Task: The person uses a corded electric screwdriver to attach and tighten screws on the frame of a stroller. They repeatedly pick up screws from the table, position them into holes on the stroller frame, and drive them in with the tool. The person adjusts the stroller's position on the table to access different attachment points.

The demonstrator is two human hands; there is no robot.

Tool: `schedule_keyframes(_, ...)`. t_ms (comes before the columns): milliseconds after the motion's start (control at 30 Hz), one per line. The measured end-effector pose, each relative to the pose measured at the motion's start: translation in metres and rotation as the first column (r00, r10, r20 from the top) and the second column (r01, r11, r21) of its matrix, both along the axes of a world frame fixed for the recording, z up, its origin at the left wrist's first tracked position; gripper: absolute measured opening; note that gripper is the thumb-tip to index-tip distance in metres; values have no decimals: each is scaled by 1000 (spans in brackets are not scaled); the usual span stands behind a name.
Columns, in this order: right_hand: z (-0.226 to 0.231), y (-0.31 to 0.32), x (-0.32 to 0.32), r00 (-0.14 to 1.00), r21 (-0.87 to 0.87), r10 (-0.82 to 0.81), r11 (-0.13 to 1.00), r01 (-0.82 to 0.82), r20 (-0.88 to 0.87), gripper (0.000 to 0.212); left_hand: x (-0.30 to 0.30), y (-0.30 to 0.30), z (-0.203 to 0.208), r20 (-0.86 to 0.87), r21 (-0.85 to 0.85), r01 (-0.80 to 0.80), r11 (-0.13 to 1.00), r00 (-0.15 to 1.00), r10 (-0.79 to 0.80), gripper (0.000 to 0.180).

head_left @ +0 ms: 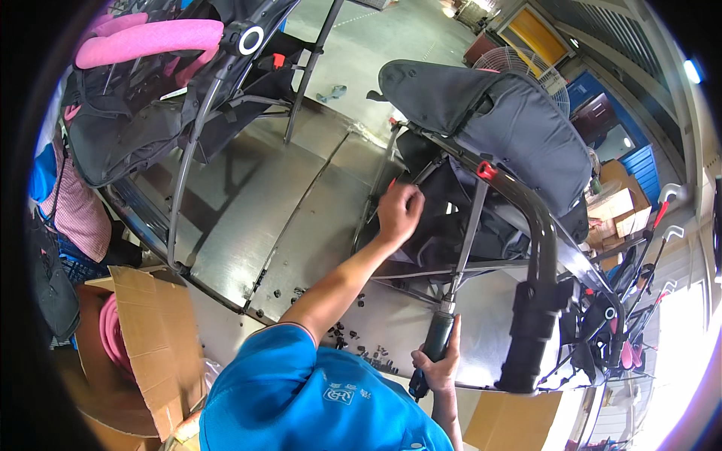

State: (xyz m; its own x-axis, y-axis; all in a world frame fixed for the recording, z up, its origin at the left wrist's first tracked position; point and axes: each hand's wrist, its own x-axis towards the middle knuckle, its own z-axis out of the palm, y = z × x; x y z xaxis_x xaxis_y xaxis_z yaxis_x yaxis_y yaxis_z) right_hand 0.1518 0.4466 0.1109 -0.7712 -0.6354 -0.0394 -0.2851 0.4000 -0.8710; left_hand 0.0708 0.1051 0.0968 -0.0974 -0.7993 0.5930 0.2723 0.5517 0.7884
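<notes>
A dark grey stroller [505, 124] with a black fabric seat stands on the metal worktop in front of me. My right hand [442, 367] is wrapped round a green-and-black power screwdriver [438, 336]. Its silver tip points up and away, meeting the stroller's lower frame tube [472, 233], though the exact contact is too small to tell. My left hand [401, 213] is closed beside the stroller's left side, fingers curled near the frame and dark fabric. Whatever it grips is hidden. The black push handle [526, 331] of the stroller juts toward me, right of the screwdriver.
Small black parts [368, 357] lie scattered along the worktop's near edge. A second stroller [150, 128] with a pink foam bar stands at the left, by another person's checked sleeve [81, 207]. An open cardboard box [154, 338] holds pink tubes. More folded frames [617, 316] stand at the right.
</notes>
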Motion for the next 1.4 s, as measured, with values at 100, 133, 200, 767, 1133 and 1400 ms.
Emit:
schedule_keyframes(100, 12, -22, 9, 995, -38, 34, 999, -30, 96, 114, -25, -73, -30, 307, 97, 132, 986, 939, -156, 37)
schedule_keyframes(133, 18, -33, 12, 990, -98, 52, 994, -39, 132, 113, -31, -83, -34, 82, 248, 394, 885, 902, -424, 31)
schedule_keyframes(200, 20, -42, 13, 987, -133, 68, 990, -49, 145, 113, -40, -82, -46, -394, 438, 703, 560, 711, -583, 22)
schedule_keyframes(767, 31, -65, 28, 942, -164, 45, 986, 11, 331, 112, -6, -39, -32, -76, -281, 17, 960, 996, -40, 32)
schedule_keyframes(1133, 14, -57, 19, 959, -182, 61, 983, -10, 277, 113, -12, -56, -33, -104, -86, 92, 992, 989, -101, 21)
schedule_keyframes(1400, 13, -63, 14, 959, -127, 69, 991, -35, 274, 114, -15, -36, -25, -80, -51, -97, 994, 993, 92, 17)
